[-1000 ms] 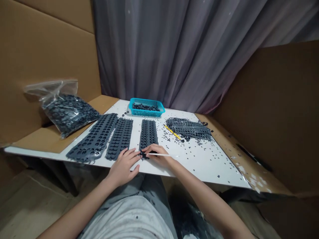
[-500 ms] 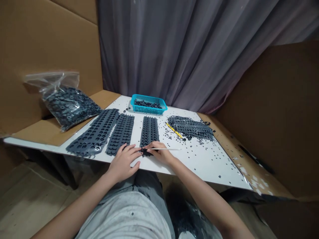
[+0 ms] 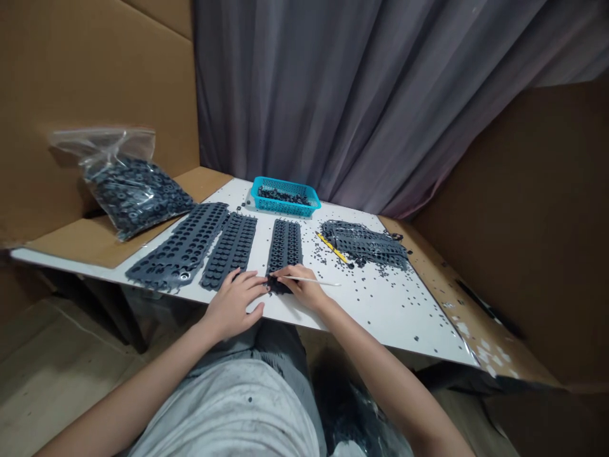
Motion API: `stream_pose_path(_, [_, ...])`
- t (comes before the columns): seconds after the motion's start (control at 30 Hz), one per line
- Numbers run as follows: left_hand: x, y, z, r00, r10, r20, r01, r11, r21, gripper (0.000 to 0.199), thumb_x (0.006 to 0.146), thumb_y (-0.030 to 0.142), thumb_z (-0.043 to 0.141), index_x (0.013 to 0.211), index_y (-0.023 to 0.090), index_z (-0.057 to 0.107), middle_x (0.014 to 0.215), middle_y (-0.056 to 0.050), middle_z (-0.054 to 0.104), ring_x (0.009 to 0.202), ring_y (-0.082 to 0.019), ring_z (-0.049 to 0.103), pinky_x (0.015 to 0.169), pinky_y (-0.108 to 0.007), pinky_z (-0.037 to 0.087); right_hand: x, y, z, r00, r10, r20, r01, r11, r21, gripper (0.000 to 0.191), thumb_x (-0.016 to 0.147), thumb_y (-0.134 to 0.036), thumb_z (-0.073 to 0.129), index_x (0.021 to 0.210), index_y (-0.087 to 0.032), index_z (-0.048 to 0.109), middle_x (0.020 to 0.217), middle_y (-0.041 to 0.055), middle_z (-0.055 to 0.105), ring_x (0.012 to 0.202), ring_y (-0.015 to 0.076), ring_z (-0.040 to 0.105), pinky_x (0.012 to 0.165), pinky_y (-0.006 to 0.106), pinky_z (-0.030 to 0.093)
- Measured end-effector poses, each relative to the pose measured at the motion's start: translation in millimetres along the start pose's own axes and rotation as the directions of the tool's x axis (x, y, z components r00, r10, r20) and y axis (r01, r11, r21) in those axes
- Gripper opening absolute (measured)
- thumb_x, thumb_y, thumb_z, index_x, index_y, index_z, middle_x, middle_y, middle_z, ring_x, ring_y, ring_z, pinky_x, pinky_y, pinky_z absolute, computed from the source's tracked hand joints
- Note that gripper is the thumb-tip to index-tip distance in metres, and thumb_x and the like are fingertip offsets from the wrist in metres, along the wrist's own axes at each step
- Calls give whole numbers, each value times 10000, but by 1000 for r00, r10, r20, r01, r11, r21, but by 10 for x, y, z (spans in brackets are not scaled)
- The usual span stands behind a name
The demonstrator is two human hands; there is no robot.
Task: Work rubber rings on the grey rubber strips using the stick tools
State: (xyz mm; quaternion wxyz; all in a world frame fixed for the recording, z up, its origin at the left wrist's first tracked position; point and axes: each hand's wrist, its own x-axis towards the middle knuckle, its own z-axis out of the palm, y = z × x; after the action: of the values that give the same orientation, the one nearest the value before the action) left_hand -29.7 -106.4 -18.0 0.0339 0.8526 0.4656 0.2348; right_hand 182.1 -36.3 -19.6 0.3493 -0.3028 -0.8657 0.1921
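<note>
One dark-grey, hole-studded, rectangular sheet lies at near centre. Left hand: fingers spread, tips at its near left corner. Right hand: closed around a slim white stick at the near end. Judged best: sheet braced flat, short controlled strokes.

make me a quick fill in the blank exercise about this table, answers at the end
1. The thin white tool is held in the person's ____ hand.
2. The pen-like tool lying beside the pile of dark sheets is ____ in colour.
3. In the picture, the clear plastic bag of small dark parts is to the ____ of the basket.

Missing words: right; yellow; left
</note>
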Motion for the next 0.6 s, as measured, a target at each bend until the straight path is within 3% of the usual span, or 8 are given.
stream_pose_path(0.3, [-10, 1, -1, 1000, 12, -13, -12, 1000, 3, 283, 839, 273, 496, 1084, 253, 638, 1229, -19, 621, 1194, -259, 496, 1058, -490, 265, 5, 8, -5, 984, 150, -95, -126, 967, 222, 210, 923, -387, 483, 918, -237, 630, 997, 42, 723, 681, 162, 685, 678, 318, 537])
stream_pose_path(0.4, [-22, -11, 15, 999, 25, -26, -25, 1000, 3, 297, 842, 282, 504, 1106, 256, 637, 1239, -22, 618, 1192, -260, 497, 1051, -486, 277, 18, 73, -125, 926, 279, -255, -195, 931, 309, 208, 879, -412, 539, 846, -218, 603, 951, 45, 717, 645, 158, 680, 646, 301, 527])
stream_pose_path(0.43, [-25, -13, 21, 999, 27, -34, -27, 1000, 0, 301, 842, 282, 505, 1112, 261, 637, 1241, -23, 618, 1191, -261, 498, 1049, -485, 280, 17, 120, -197, 884, 332, -329, -221, 917, 331, 211, 869, -419, 544, 850, -213, 587, 940, 41, 711, 633, 154, 677, 627, 290, 517])
stream_pose_path(0.5, [-27, -16, 27, 997, 30, -66, -32, 999, -23, 308, 836, 273, 512, 1118, 265, 635, 1238, -27, 620, 1189, -262, 501, 1049, -487, 281, -1, 240, -378, 748, 438, -500, -289, 892, 349, 222, 872, -426, 506, 896, -209, 545, 921, 31, 693, 612, 147, 665, 594, 275, 492])
stream_pose_path(0.6, [-26, -35, 18, 988, -3, -154, -19, 990, -141, 210, 810, 275, 545, 977, 235, 667, 1093, -42, 674, 1077, -243, 568, 988, -440, 366, -81, 418, -660, 339, 566, -751, -488, 789, 374, 216, 833, -412, 501, 868, -202, 528, 768, 18, 666, 656, 190, 644, 626, 308, 479])
